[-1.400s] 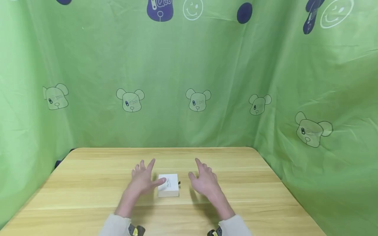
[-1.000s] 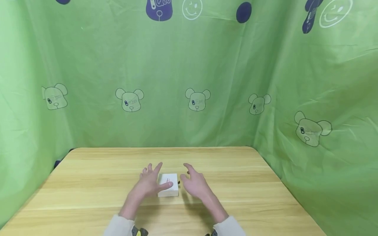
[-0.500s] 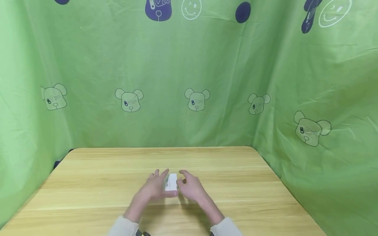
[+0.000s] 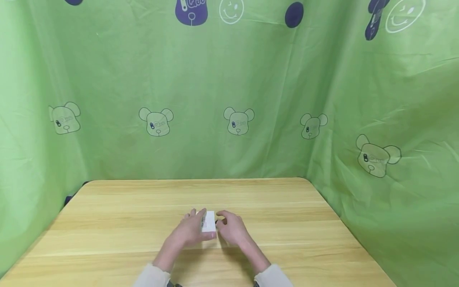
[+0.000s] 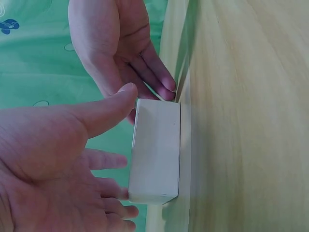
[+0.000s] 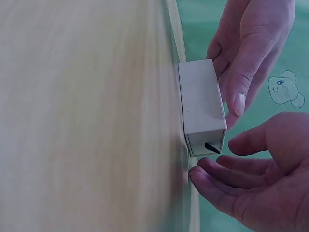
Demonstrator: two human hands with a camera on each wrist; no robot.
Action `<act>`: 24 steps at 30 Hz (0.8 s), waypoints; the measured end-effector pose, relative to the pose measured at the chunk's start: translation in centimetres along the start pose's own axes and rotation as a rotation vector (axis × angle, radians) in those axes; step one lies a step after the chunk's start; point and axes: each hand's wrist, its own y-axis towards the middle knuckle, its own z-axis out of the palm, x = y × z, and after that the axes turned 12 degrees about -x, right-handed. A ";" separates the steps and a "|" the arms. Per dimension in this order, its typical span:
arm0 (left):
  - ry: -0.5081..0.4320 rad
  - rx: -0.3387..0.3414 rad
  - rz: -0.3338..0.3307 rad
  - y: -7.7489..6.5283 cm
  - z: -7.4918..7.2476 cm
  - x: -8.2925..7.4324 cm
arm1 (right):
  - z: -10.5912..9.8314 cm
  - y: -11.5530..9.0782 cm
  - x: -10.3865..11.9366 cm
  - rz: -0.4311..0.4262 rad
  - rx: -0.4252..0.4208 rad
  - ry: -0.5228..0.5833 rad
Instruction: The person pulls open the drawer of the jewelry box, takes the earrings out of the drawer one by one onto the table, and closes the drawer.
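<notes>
A small white box with dark print on its lid sits on the table. A short black tab sticks out of its right end. My left hand reaches over the box's left part, its thumb along the near side and its fingers toward the far side. In the left wrist view its fingers are fairly straight; firm contact cannot be made out. My right hand is at the right end, thumb and fingers parted around the black tab. A gap shows between them and the tab in the right wrist view.
The wooden table spreads out on both sides of the hands. Green curtains printed with bear heads stand behind it and at its left and right. Pale sleeves cover both forearms near the front.
Both hands have come inward to the box, the left moving right over it, the right moving left to the tab end. The box stays in about the same place.
</notes>
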 end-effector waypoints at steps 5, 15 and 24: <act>0.011 -0.002 -0.006 0.1 0.1 0.1 | 0.0 0.1 -0.2 -0.016 0.010 0.009; 0.009 0.004 0.031 0.2 0.1 0.1 | -0.1 0.3 -0.4 -0.011 0.027 -0.001; 0.055 0.004 0.035 0.2 0.0 -0.2 | -0.3 0.3 -0.4 0.002 0.027 -0.004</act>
